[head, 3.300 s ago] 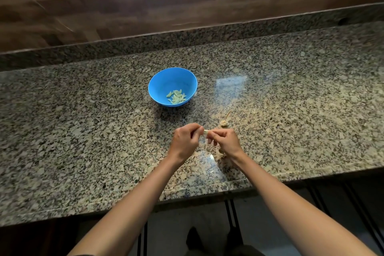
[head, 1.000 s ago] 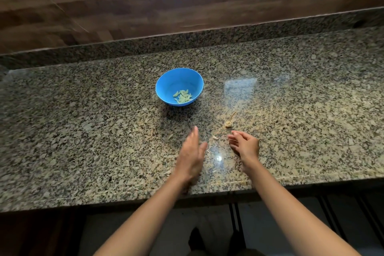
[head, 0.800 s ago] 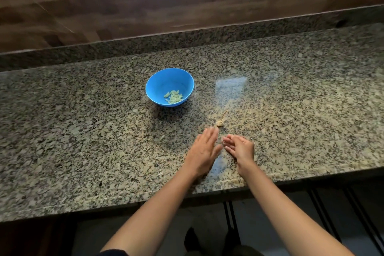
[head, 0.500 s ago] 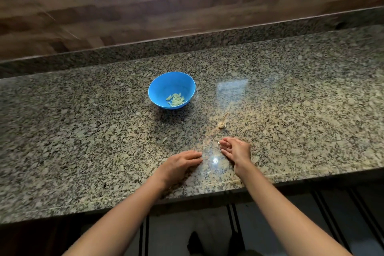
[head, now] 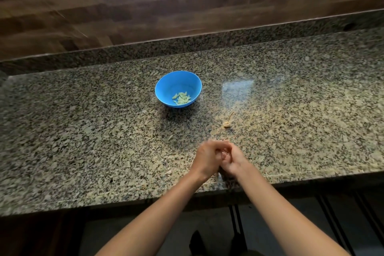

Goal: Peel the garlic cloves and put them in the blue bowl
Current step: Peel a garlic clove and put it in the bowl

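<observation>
Seemingly mid-peel: left hand (head: 207, 161) and right hand (head: 233, 162) meet, curled; grasp cannot be told.
Next: one more joins cloves (head: 181, 98) in blue bowl (head: 166, 88), eleven o'clock.

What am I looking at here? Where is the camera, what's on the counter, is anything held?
No robot here: a person works with two bare hands. The single picture comes from a wide-angle camera worn on the head, looking forward and down. The left hand and right hand meet over the near part of the granite counter, fingers curled against each other; whether they pinch a clove is too small to tell. Farther back stands the blue bowl with pale peeled cloves in it. Nearer and to its right lies a dry garlic stem scrap, apart from bowl and hands.
</observation>
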`<state>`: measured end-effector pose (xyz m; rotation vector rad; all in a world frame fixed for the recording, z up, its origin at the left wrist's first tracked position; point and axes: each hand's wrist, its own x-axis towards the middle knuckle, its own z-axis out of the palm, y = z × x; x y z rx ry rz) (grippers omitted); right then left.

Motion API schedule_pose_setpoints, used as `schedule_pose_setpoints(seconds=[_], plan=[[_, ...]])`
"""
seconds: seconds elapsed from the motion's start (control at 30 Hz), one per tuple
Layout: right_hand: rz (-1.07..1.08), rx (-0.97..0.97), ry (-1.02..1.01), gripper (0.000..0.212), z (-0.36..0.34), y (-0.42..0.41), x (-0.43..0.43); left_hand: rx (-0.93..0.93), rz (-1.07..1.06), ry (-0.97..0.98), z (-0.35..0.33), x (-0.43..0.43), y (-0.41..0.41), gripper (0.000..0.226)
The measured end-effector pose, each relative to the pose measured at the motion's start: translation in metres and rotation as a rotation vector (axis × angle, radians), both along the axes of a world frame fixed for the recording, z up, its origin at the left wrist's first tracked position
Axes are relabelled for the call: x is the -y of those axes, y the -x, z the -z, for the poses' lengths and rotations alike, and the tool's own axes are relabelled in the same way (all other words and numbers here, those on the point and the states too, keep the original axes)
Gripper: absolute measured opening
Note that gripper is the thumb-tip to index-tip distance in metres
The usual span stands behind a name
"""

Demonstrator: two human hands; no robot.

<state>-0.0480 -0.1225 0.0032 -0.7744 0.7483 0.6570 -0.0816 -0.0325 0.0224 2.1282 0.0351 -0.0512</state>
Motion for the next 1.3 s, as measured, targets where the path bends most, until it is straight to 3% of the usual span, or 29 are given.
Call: schedule_pose_setpoints(seconds=[0.07,0.13,0.23,0.3,0.4,0.53,0.63,0.73,0.83,0.9,0.97,1.07,1.1,1.17,1.3], plan=[[0.061,-0.001,-0.048,0.021,0.002,-0.001,0.003,0.055,-0.043,0.095,0.001,-0.011,0.003,0.040],[0.088,0.026,-0.046,0.024,0.002,-0.003,0.008,0.137,-0.079,0.059,0.015,-0.035,0.010,0.041],[0.164,0.030,-0.069,0.028,0.000,-0.007,0.019,0.054,0.055,-0.303,0.049,-0.074,0.024,0.044],[0.233,0.031,-0.085,0.027,0.001,-0.009,0.028,-0.050,0.215,-0.632,0.064,-0.077,0.028,0.067],[0.326,0.036,-0.075,0.027,0.004,-0.008,0.046,-0.040,0.292,-0.728,0.065,-0.042,0.010,0.075],[0.421,0.052,-0.019,0.029,0.006,-0.007,0.069,0.028,0.452,-0.732,0.065,0.003,-0.027,0.075],[0.465,0.065,0.001,0.032,0.007,-0.008,0.077,0.138,0.675,-0.640,0.060,0.010,-0.036,0.056],[0.440,0.069,0.008,0.029,0.005,-0.008,0.073,0.372,0.722,-0.550,0.059,-0.017,-0.026,0.037],[0.392,0.066,-0.010,0.030,0.004,-0.007,0.061,0.446,0.694,-0.600,0.061,-0.051,-0.010,0.036],[0.344,0.069,-0.007,0.029,0.004,-0.006,0.053,0.425,0.620,-0.616,0.061,-0.059,-0.004,0.029],[0.300,0.079,0.010,0.028,0.004,-0.005,0.046,0.345,0.417,-0.525,0.058,-0.053,-0.005,0.017],[0.223,0.099,0.031,0.029,0.003,-0.001,0.035,0.038,-0.131,-0.117,0.033,-0.034,-0.013,0.010],[0.203,0.098,0.031,0.029,0.003,0.000,0.032,-0.009,-0.196,-0.013,0.023,-0.027,-0.017,0.010],[0.177,0.089,0.029,0.027,0.001,0.003,0.027,-0.018,-0.123,0.028,0.004,-0.010,-0.021,0.013],[0.159,0.045,0.008,0.018,-0.001,0.004,0.026,-0.113,0.108,-0.101,-0.016,0.018,-0.020,0.019]])
